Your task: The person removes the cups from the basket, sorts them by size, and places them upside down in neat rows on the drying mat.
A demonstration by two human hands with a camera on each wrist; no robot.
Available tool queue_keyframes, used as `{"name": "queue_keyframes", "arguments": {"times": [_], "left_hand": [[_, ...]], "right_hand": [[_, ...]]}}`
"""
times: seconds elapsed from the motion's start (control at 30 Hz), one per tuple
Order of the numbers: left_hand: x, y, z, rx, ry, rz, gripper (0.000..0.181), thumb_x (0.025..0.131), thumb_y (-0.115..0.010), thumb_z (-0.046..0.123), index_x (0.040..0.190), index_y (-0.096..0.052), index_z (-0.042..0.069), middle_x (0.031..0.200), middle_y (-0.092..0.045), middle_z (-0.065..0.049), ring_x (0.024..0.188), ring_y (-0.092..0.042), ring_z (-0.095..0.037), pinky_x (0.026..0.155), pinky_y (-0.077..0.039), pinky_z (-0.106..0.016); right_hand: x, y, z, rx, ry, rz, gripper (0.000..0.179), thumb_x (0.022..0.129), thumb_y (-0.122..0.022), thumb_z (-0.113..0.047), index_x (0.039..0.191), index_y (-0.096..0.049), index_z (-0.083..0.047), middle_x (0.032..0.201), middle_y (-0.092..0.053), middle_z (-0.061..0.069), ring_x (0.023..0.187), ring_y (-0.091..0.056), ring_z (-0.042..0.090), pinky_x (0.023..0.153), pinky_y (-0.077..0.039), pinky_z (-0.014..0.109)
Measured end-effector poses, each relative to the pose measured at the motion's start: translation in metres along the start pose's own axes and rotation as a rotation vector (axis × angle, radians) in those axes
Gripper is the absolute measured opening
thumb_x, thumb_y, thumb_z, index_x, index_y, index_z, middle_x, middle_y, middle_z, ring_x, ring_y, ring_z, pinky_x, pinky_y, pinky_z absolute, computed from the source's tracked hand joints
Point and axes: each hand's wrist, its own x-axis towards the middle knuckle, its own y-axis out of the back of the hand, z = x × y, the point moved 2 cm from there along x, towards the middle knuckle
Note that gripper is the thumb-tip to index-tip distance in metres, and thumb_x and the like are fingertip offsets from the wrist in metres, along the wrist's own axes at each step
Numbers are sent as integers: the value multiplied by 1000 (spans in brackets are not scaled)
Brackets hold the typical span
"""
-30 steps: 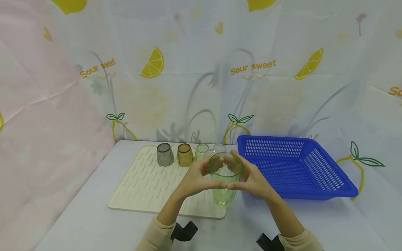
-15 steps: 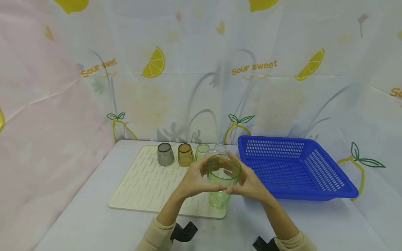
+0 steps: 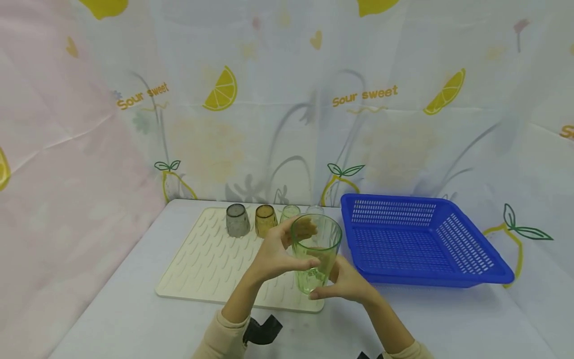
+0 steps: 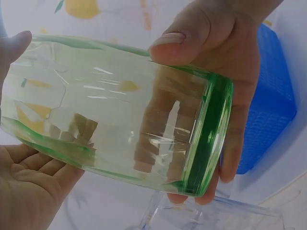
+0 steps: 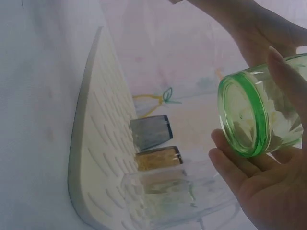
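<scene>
A tall pale-green drinking glass (image 3: 309,281) is held in the air above the drying mat's front right corner, mouth up, slightly tilted. My left hand (image 3: 271,257) grips its upper part from the left, thumb in front and fingers behind. Lower down on the right, my right hand (image 3: 350,285) holds it near the base, as the left wrist view shows with the thumb and fingers around the thick green bottom (image 4: 206,134). In the right wrist view the glass's round base (image 5: 242,115) faces the camera. The glass looks see-through, with nothing visible inside.
On the cream drying mat (image 3: 202,269) a grey glass (image 3: 237,222), an amber glass (image 3: 265,220), a small green glass (image 3: 290,211) and a clear glass (image 3: 315,210) stand along the back. Another clear glass (image 5: 192,201) is mostly hidden from the head view. A blue plastic basket (image 3: 430,276) stands right.
My right hand has slid down from the glass's upper part to its base, and the thumbs have moved apart. The left hand keeps its grip; the glass has shifted slightly left and up.
</scene>
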Motion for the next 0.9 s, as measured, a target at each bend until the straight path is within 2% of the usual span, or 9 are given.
{"name": "queue_keyframes", "arguments": {"times": [0.13,0.23,0.4,0.5,0.6,0.7,0.9], "left_hand": [[0,0,0,-2,-15,8,74,73,-82,23,131,-46,-7,121,-59,-23,114,-57,-33,99,-46,-41],[0,1,1,-25,-23,-5,77,74,-81,24,132,-43,-8,122,-57,-25,116,-55,-36,100,-46,-37],[-1,8,1,-67,-43,-33,79,72,-78,0,136,-32,-8,124,-51,-30,117,-52,-42,101,-44,-37],[-6,16,0,-45,-48,-12,80,73,-78,-1,137,-31,-7,125,-50,-30,116,-53,-42,101,-45,-37],[-14,25,-3,-15,-22,8,83,76,-79,13,139,-29,-8,127,-49,-29,118,-52,-42,101,-45,-36],[-21,30,-7,-17,20,11,89,78,-79,25,141,-26,-10,130,-46,-30,120,-49,-44,102,-44,-37],[-31,33,-12,-14,71,22,88,79,-78,26,140,-26,-12,132,-42,-31,116,-51,-45,100,-45,-42]], "right_hand": [[-2,-2,3,47,-7,18,65,75,-73,4,133,-43,-6,125,-55,3,116,-53,18,96,-49,33],[-4,-1,3,59,16,37,61,77,-72,4,131,-45,0,125,-57,3,116,-54,18,96,-49,32],[-11,6,2,106,3,111,59,76,-74,1,125,-44,15,116,-62,5,105,-61,17,88,-53,31],[-15,11,1,163,-40,194,62,77,-75,-2,125,-42,18,112,-63,4,99,-62,16,83,-55,28],[-17,17,-1,228,-67,284,59,78,-73,-1,127,-43,11,111,-61,3,99,-61,13,84,-54,25],[-19,22,-3,288,-59,357,51,78,-69,2,125,-47,0,111,-59,4,100,-58,12,85,-53,23],[-17,27,-9,327,24,423,47,81,-67,4,123,-51,-9,116,-58,3,103,-58,12,87,-52,22]]}}
